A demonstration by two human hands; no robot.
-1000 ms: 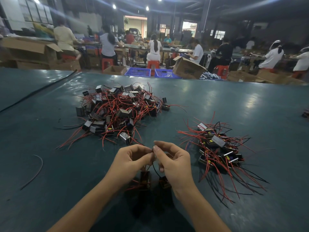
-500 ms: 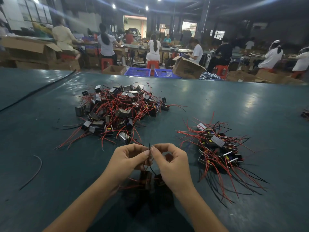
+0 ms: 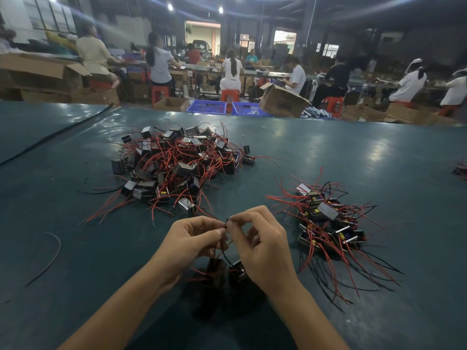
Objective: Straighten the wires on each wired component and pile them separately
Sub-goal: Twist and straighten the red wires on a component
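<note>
Head view shows little change over the last second: the left hand and the right hand are kept at the same spot above the dark teal worktop, with thumb and forefinger of each closed in a pinch on the top end of a thin black wire. The wire tip that stood up above the fingertips half a second ago is now drawn down into the pinch. Two small dark block-shaped components are seen below the hands, between the wrists; whether they hang or rest on the worktop cannot be told. The wire is judged to be mid-straightening, with neither piece yet added to a pile. The large tangled heap of red-wired components lies ahead and to the left, and the smaller pile with straighter red and black wires lies just right of the right hand, its wires fanned toward the viewer. A bare strip of worktop is left between the piles. A loose curved black wire lies well to the left. The far edge is well beyond both piles.
</note>
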